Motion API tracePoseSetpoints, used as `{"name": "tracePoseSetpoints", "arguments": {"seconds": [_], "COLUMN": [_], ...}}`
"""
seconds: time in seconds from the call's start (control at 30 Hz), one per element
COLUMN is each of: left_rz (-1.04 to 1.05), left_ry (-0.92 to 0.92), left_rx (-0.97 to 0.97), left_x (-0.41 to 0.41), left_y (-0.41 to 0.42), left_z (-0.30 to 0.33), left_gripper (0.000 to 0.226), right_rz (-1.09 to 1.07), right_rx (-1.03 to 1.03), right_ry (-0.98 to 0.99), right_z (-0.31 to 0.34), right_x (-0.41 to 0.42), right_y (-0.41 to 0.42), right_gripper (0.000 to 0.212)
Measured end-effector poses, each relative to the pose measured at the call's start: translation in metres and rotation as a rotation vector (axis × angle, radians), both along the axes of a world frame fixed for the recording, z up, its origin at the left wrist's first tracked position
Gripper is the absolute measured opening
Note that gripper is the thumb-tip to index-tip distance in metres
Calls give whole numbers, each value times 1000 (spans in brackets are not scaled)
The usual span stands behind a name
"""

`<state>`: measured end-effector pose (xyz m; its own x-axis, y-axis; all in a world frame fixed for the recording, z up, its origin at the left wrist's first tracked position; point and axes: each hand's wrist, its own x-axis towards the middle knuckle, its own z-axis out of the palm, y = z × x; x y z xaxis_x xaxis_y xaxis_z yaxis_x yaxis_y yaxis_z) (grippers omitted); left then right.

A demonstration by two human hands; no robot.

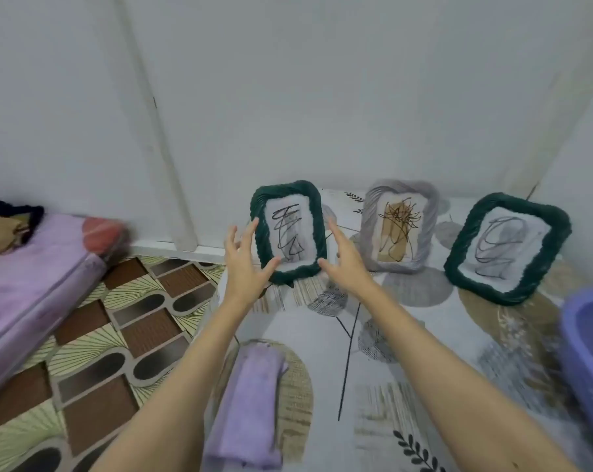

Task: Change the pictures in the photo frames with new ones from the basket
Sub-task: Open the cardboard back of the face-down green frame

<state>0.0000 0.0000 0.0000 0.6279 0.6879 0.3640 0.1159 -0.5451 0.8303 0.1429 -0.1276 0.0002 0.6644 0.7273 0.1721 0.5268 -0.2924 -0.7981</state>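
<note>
At far left of the row, the green frame stands against the wall; our left hand and right hand are spread beside it. Likely light, rigid, fragile front: we take the side edges.

You face a plain white wall ahead. Down left, patterned brown-and-cream flooring runs under a purple mattress; a leaf-print sheet lies near you.

On the leaf-patterned sheet before me stand three frames: green, grey, green; a folded purple cloth lies nearer, a purple basket right.
</note>
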Motion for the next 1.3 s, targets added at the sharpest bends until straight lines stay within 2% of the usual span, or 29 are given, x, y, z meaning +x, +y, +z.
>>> {"name": "tracePoseSetpoints", "arguments": {"seconds": [0.1, 0.17, 0.23, 0.33, 0.47, 0.67, 0.87, 0.93, 1.0, 1.03, 1.1, 1.2, 1.3], "left_rz": [-61, -110, -122, -116, -217, -360, -472, -461, -411, -420, -498, -543, -482], "left_ry": [13, -2, -14, -71, -127, -111, -86, -58, -56, -83, -153, -243, -290], "left_rx": [-44, -63, -85, -117, -216, -388, -470, -385, -217, -196, -321, -494, -519], "left_x": [13, 20, 25, 27, 19, -7, -44, -56, -63, -67, -72, -73, -72], "left_y": [15, 21, 22, 14, -15, -83, -146, -168, -192, -205, -231, -256, -259], "left_z": [-3, -4, -3, 7, 34, 70, 72, 70, 71, 74, 87, 101, 96], "left_gripper": [92, 100, 103, 100, 94, 93, 93, 90, 81, 76, 68, 72, 83], "right_rz": [45, 70, 71, 35, -9, -2, 8, -29, -117, -159, -210, -195, -127], "right_rx": [-28, 16, 38, 89, 180, 255, 336, 362, 313, 274, 197, 110, 36], "right_ry": [41, 201, 269, 264, 264, 292, 303, 236, 26, -74, -187, -223, -194], "right_z": [0, 2, 4, 13, 32, 71, 84, 85, 84, 83, 80, 78, 82], "right_x": [14, 21, 20, 14, 0, -38, -85, -102, -117, -124, -137, -157, -170], "right_y": [16, 22, 20, 6, -40, -131, -211, -230, -241, -244, -245, -244, -243], "right_gripper": [90, 93, 93, 91, 90, 83, 81, 80, 80, 80, 83, 86, 89]}}
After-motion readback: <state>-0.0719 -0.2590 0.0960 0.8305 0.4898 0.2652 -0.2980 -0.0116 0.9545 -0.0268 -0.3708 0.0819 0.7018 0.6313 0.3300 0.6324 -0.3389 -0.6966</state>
